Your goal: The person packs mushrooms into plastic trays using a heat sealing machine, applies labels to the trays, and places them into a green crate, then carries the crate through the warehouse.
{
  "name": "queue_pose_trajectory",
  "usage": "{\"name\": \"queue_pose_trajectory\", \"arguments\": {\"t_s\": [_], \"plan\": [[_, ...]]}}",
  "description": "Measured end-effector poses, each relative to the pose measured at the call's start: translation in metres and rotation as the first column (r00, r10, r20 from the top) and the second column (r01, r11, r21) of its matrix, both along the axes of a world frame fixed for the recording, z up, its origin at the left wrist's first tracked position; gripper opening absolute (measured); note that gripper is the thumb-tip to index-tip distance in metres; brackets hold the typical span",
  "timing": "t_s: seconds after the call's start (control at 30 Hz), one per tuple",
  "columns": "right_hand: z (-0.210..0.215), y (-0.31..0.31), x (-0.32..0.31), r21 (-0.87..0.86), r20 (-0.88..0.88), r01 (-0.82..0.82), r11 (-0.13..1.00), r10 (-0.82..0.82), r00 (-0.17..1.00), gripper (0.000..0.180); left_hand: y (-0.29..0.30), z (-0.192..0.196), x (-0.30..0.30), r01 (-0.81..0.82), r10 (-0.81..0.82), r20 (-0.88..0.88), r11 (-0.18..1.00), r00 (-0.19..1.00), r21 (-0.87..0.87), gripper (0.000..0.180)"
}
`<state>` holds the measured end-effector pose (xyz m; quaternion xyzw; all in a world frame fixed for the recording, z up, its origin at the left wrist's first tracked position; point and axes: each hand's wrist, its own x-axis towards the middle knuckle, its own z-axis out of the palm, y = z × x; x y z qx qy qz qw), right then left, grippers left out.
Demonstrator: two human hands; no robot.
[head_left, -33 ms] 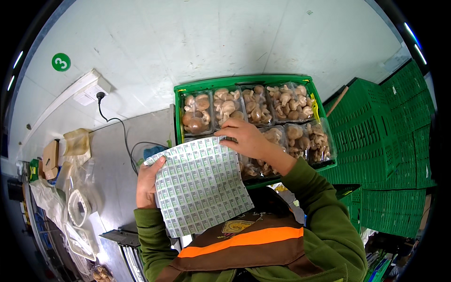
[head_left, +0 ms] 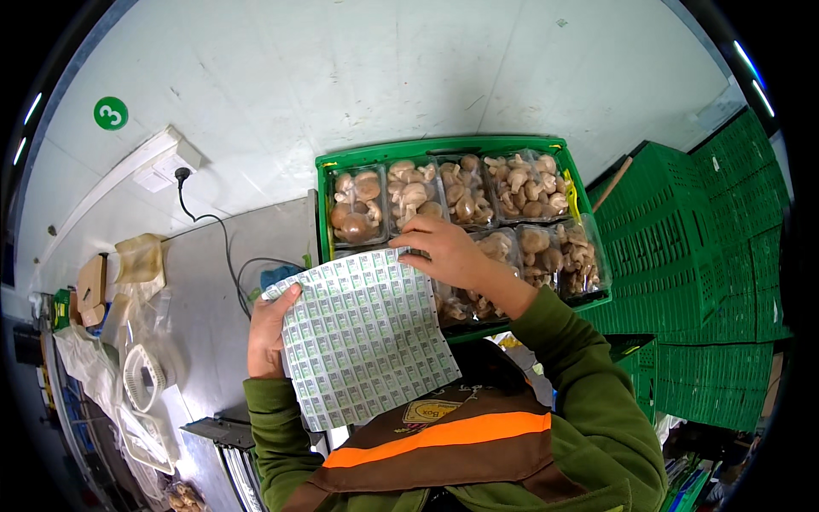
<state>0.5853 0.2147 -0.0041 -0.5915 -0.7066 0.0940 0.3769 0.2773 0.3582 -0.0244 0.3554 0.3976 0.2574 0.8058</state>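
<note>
A sheet of small white-and-green labels (head_left: 367,341) is spread in front of my chest, its right side curling slightly. My left hand (head_left: 271,328) grips it by the left edge, thumb lying on the printed face. At the top right corner, the bent fingers of my right hand (head_left: 444,252) pinch the sheet's edge; whether a single label is lifted there I cannot make out. Just beyond, a green crate (head_left: 444,147) holds several clear-wrapped packs of brown mushrooms (head_left: 415,189). The sheet and my right forearm cover part of the nearer row.
Stacked green crates (head_left: 657,247) rise on the right, with a wooden stick (head_left: 612,183) leaning beside them. Along the left lie a white plastic basket (head_left: 143,375), clear plastic bags and cardboard. A black cable (head_left: 223,230) runs from the wall socket (head_left: 166,166) onto the metal table (head_left: 205,290).
</note>
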Motion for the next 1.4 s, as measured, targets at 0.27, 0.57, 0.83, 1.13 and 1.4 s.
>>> {"name": "queue_pose_trajectory", "arguments": {"t_s": [0.27,0.57,0.83,1.13,1.4], "plan": [[-0.012,0.004,0.000,0.262,0.358,-0.053,0.964,-0.046,0.933,0.020,0.004,-0.012,0.003,0.002,0.001,0.031,0.997,1.000,-0.083,0.024],[0.001,-0.013,0.013,-0.243,-0.806,-0.125,0.962,-0.128,0.578,0.012,0.000,-0.003,-0.020,-0.131,0.139,0.048,0.980,0.989,-0.148,0.031],[0.017,-0.030,0.089,-0.691,-0.370,-0.120,0.713,-0.206,0.906,0.024,-0.026,0.018,-0.112,-0.316,0.378,-0.028,0.813,0.926,0.489,0.037],[0.023,-0.034,0.126,-0.734,0.248,0.252,0.631,-0.096,0.964,0.028,-0.025,0.023,-0.071,-0.332,0.332,0.029,0.926,0.943,0.180,0.031],[0.045,-0.080,0.194,-0.732,-0.125,0.101,0.673,-0.278,0.952,0.032,-0.007,0.030,-0.022,-0.164,0.143,0.150,0.976,0.978,0.144,0.026]]}}
